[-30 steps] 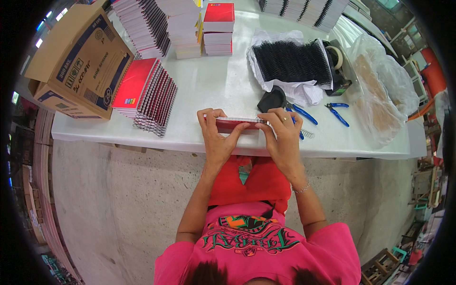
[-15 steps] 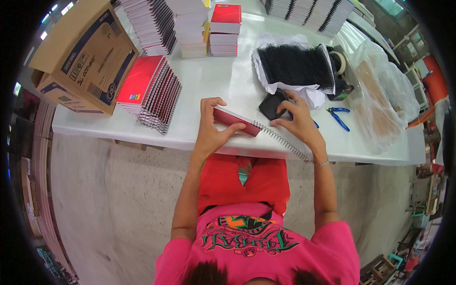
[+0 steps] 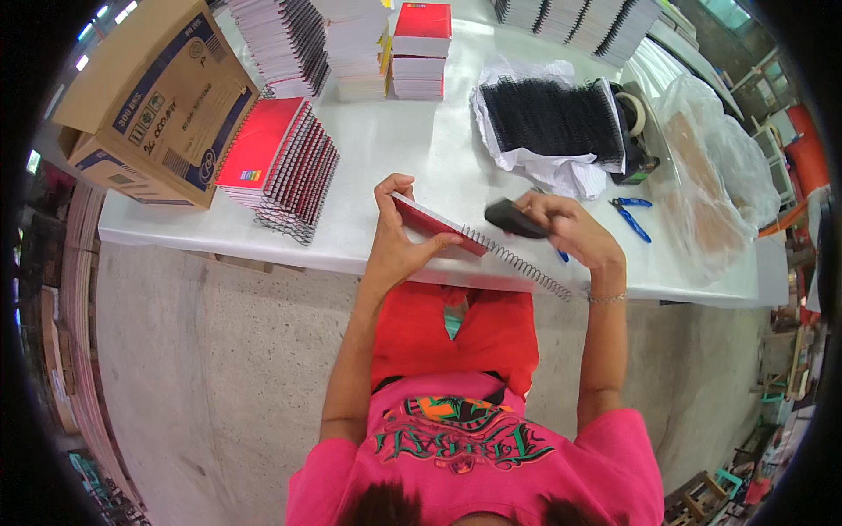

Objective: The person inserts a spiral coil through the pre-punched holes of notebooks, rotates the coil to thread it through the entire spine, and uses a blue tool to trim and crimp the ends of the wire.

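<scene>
My left hand (image 3: 396, 238) grips a red-covered notebook (image 3: 436, 230) on its edge, the thumb on the cover and the fingers behind. A dark wire spiral coil (image 3: 529, 266) runs from the notebook's right end, part of it in the edge holes, its loose length slanting down over the table's front edge. In my right hand (image 3: 568, 226) is a black, rounded block-like thing (image 3: 516, 219), raised just above the coil; its exact kind I cannot make out. Below that hand a small blue tool end (image 3: 562, 255) shows, mostly hidden.
Spiral-bound red notebooks (image 3: 272, 145) are stacked at left beside a cardboard box (image 3: 167, 114). Unbound red pads (image 3: 421, 53) stand behind. Black coils (image 3: 553, 121) lie on white paper at the back right, near blue pliers (image 3: 631, 217), a tape roll (image 3: 633, 114) and a clear plastic bag (image 3: 715, 167).
My right hand has picked the black block-like thing up off the table and tilted it beside the coil. My left hand holds the notebook in nearly the same place.
</scene>
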### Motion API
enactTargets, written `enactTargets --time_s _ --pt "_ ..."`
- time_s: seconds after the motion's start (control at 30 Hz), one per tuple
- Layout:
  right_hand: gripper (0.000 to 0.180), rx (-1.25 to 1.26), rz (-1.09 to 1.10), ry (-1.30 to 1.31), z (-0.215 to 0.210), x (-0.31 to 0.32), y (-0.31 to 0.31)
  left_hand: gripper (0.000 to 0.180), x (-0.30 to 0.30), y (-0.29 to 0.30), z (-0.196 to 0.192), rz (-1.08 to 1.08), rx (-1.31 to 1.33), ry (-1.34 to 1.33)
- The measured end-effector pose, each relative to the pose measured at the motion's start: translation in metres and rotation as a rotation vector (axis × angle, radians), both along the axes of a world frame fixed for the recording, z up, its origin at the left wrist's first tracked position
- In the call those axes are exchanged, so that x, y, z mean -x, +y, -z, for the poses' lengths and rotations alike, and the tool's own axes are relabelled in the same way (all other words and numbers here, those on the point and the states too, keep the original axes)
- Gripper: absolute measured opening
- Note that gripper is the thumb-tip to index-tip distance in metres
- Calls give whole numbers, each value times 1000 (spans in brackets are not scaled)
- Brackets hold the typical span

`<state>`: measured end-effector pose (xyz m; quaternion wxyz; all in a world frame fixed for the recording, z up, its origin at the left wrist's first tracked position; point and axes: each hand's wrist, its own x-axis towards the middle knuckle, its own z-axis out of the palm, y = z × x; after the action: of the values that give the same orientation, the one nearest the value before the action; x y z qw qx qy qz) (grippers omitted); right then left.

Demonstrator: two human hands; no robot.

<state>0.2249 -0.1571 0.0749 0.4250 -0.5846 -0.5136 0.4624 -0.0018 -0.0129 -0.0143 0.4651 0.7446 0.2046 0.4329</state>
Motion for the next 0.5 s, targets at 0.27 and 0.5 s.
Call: enactTargets --time_s 0.27,0.5 --pt "31 -41 -15 -63 -13 10 -2 97 1 3 0 71 176 -46" --pt "37 -5 -28 105 -30 20 0 73 3 3 -9 150 213 -52"
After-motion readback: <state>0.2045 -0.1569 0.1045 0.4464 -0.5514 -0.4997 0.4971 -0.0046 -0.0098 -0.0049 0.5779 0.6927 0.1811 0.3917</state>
